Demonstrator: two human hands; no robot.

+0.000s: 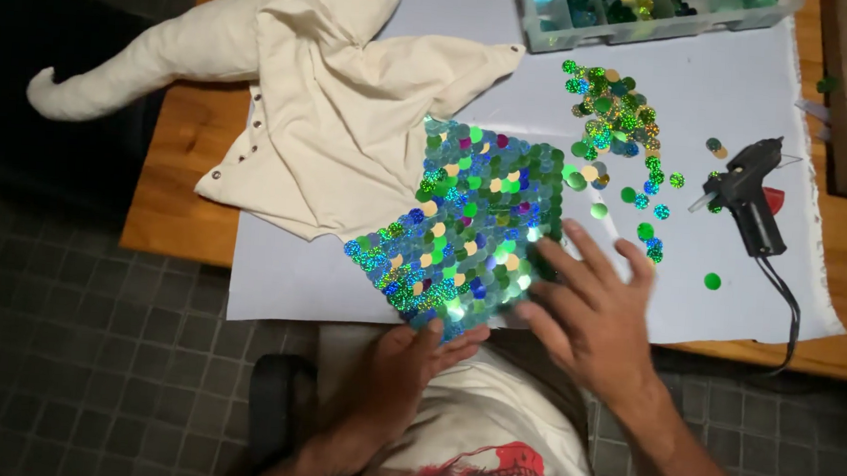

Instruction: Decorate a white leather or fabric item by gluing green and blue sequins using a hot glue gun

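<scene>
Seen from the head camera, a cream cloth garment point(333, 115) lies spread on a white sheet point(745, 101) that covers a wooden table point(179, 154). One long stuffed sleeve or tail of the garment trails off the table's left edge. The near right part of the garment is covered with a panel of shiny round sequins point(469, 221) in green, blue and gold.

The left hand point(406, 369) is at the near edge of that panel, fingers bent, thumb and fingertips touching its near corner; whether it pinches the cloth cannot be told. The right hand point(590, 312) lies flat and released, fingers spread, over the panel's near right edge and the sheet beside it.

Right of the panel, a loose heap of sequins point(612, 117) lies scattered on the sheet. Further right rests a black glue gun point(751, 194), its cord point(789, 309) running towards the near edge. At the far edge stands a pale compartment box point(643, 16) holding more sequins.
</scene>
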